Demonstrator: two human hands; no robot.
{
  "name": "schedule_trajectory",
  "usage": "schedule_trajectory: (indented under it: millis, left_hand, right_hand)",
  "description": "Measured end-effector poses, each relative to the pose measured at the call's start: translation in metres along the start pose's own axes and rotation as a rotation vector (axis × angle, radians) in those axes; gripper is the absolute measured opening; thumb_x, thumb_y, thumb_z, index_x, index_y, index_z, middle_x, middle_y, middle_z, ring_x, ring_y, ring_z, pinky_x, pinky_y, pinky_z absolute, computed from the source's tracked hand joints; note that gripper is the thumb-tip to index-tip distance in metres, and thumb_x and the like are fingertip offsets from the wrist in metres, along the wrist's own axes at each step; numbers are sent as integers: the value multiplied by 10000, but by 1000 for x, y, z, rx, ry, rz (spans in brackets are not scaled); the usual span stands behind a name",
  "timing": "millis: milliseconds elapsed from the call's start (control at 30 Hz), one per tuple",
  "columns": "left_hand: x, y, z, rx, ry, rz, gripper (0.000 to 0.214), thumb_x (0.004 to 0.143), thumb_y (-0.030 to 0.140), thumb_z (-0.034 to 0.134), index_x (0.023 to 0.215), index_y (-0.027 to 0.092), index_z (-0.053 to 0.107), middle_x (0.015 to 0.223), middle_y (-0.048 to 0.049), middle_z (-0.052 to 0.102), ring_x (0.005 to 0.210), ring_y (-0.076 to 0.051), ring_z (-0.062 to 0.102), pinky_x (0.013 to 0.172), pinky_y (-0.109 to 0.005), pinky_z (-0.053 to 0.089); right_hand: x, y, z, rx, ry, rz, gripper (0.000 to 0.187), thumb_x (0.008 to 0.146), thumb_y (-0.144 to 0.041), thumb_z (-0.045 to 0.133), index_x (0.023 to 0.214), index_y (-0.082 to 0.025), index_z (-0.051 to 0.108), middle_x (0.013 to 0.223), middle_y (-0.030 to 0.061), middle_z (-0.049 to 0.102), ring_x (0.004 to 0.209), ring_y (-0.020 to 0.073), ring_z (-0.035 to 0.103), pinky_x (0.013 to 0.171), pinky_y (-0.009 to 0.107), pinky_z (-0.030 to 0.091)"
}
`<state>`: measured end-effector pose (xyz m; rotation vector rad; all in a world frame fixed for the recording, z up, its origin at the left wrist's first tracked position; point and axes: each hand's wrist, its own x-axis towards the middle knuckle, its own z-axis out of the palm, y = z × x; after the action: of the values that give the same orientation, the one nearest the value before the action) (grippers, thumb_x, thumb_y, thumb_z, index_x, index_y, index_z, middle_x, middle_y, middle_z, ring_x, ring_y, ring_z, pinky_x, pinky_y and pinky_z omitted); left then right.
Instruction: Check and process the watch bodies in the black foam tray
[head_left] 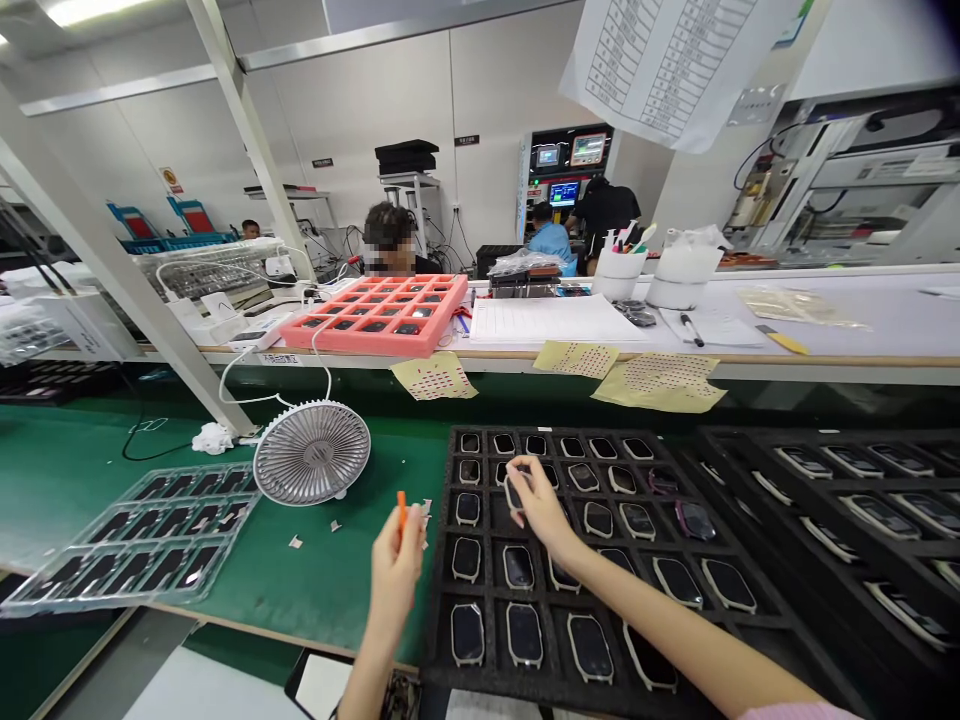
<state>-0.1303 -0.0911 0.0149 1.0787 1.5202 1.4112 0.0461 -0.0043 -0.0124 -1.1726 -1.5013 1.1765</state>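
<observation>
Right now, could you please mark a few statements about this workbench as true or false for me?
1. The left hand holds an orange tool. True.
2. The right hand holds a part above the black tray. True.
3. The fan stands inside the black tray. False: it stands on the green mat, left of that tray.
4. The pink tray lies on the green mat. False: it sits on the raised shelf behind the mat.
</observation>
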Motion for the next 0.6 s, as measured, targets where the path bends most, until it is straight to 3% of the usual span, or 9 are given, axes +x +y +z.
schedule_trajectory:
  millis: [67,133,300,433,533,600]
  left_hand:
    - [6,-7,-18,169,52,85,461,780,621,486,610,215,349,500,87,284,411,-76,275,400,-200,234]
    - [11,-16,-28,366,29,133,440,800,577,472,574,213,373,498,57,379,443,-105,365,446,-220,288]
    - [15,-34,-29,666,-43,103,365,837,495,401,605,226,484,536,-9,547,555,-211,577,510,-259,351]
    - [17,-37,-31,745,-64,71,347,838,478,362,627,232,487,555,-20,559,591,-234,604,535,-267,353]
    - [18,-37,-34,733,-32,35,354,835,509,354,651,231,474,546,-7,531,544,-217,563,526,-269,338]
    - [18,-36,-34,674,-10,17,395,848,531,313,664,227,486,537,1,500,527,-203,533,529,-274,340]
  right_hand:
    - [11,15,-13,-126,-8,-6,253,899,-479,312,912,-250,418,562,-84,390,408,122,415,417,244,369]
    - [15,24,-18,-211,-35,-27,200,882,-418,370,864,-238,456,570,-59,433,490,156,478,505,283,405]
    - [6,19,-16,-366,-155,-114,66,804,-263,521,822,-223,570,776,31,594,797,229,593,770,366,444]
    - [-3,10,-42,-585,-75,-173,172,850,-235,474,986,-198,573,1016,106,578,1006,266,547,907,403,408]
    - [-9,10,-63,-822,-13,-137,220,840,-170,453,1029,-159,565,999,150,593,997,313,543,889,453,410]
    - [-12,13,-68,-842,-28,-110,225,816,-149,477,1017,-152,577,965,160,613,999,332,542,876,462,411]
